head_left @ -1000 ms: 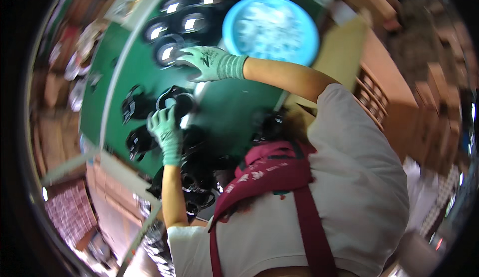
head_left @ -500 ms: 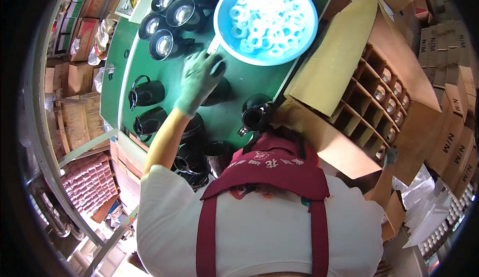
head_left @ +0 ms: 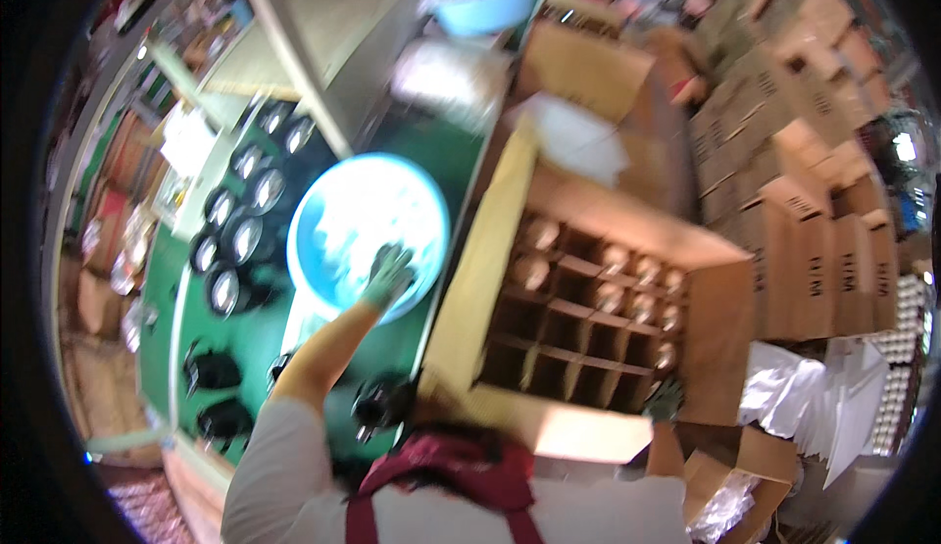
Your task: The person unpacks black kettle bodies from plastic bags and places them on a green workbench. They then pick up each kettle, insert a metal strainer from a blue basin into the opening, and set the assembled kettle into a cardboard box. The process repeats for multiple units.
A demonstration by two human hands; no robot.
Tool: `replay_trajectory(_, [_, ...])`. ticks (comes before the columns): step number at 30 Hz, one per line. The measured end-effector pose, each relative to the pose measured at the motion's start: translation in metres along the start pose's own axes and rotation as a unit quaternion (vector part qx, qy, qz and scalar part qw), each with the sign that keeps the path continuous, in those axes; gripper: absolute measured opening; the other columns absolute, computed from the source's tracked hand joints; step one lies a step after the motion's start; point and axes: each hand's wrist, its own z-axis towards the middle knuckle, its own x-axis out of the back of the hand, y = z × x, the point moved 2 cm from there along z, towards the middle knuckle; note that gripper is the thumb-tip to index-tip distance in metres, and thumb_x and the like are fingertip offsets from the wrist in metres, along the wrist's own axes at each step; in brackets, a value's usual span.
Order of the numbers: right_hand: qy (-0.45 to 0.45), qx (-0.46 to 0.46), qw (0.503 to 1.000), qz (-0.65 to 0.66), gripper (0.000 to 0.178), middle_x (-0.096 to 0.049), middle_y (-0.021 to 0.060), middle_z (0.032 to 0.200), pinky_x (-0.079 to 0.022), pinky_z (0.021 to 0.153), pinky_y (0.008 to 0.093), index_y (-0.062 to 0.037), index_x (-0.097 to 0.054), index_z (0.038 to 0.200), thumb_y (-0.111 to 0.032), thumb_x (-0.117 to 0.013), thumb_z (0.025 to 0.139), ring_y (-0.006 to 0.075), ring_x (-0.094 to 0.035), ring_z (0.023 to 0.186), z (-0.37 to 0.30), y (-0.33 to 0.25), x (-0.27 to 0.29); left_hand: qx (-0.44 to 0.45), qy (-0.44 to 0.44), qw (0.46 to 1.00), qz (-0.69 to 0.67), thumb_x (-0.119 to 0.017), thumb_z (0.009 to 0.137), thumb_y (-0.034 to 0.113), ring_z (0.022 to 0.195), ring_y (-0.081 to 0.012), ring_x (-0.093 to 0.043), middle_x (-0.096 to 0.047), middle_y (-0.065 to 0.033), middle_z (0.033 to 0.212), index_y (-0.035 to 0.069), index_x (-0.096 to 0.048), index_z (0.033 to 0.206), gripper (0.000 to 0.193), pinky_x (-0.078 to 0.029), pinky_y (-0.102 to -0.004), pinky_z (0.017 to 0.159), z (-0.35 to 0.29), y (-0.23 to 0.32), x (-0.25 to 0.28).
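My left hand (head_left: 392, 274), in a pale glove, reaches into a light blue basin (head_left: 441, 213) and touches the white rings (head_left: 353, 222) heaped there. Motion blur smears its fingers, so whether it has picked up a ring is unclear. My right hand (head_left: 665, 400), also gloved, is down at the near right corner of an open, divided carton (head_left: 718, 348); its fingers are hidden. Round, shiny pieces (head_left: 610, 296) fill some of the carton's compartments. A black jug (head_left: 384, 404) stands between my left arm and the carton.
Black vessels with shiny round tops (head_left: 247, 238) cluster left of the basin on the green table (head_left: 167, 348). Two more black jugs (head_left: 212, 370) lie nearer me. Another open carton (head_left: 588, 74) is beyond; stacked cartons (head_left: 833, 270) line the right.
The view has swung toward the right. My left hand has gone from beside a black jug on the table into the basin. My right hand now shows inside the carton's corner.
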Motion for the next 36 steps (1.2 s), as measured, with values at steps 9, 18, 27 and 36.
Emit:
replay_trajectory(9, [0.034,0.066,0.993,0.097,0.103,-0.051,0.0265,0.128,-0.043,0.103,0.0518,0.0012,-0.046,0.128,-0.055,-0.089,0.054,0.0446,-0.05,0.121,-0.048,-0.01,0.181,0.452,0.055,0.751,-0.479,-0.077,0.084,0.01,0.09,-0.0231,-0.07,-0.074,-0.0106,0.105,0.006,-0.072,0.107,0.024,-0.051,-0.0311,0.083,-0.014,-0.001,0.121])
replay_trajectory(18, [-0.126,0.135,0.608,0.772,0.063,-0.055,0.0123,0.121,-0.051,0.096,0.0401,-0.0016,-0.046,0.13,-0.004,-0.078,0.075,0.0264,-0.055,0.112,-0.161,-0.204,0.289,0.305,0.069,0.765,-0.562,-0.068,0.096,0.023,0.101,-0.0183,-0.066,-0.07,-0.0105,0.103,-0.004,-0.068,0.112,0.031,-0.051,-0.0313,0.085,0.007,0.096,0.321])
replay_trajectory(27, [0.026,0.424,0.661,0.618,0.077,-0.051,0.013,0.134,-0.042,0.107,0.0434,-0.0026,-0.044,0.138,0.002,-0.071,0.066,0.0291,-0.051,0.125,-0.227,-0.343,0.327,0.262,0.207,0.876,-0.349,-0.074,0.083,0.022,0.1,-0.0356,-0.062,-0.064,-0.015,0.107,0.006,-0.069,0.114,0.035,-0.049,-0.044,0.089,-0.07,0.115,0.397])
replay_trajectory(36, [-0.104,0.398,0.544,0.731,0.098,-0.04,0.017,0.148,-0.038,0.114,0.043,0.0019,-0.025,0.153,-0.021,-0.079,0.075,0.0279,-0.044,0.135,-0.266,-0.392,0.344,0.335,0.288,0.818,-0.37,-0.082,0.077,0.013,0.104,-0.0343,-0.06,-0.059,-0.0174,0.117,0.004,-0.055,0.134,0.064,-0.049,-0.0431,0.092,-0.106,0.135,0.398])
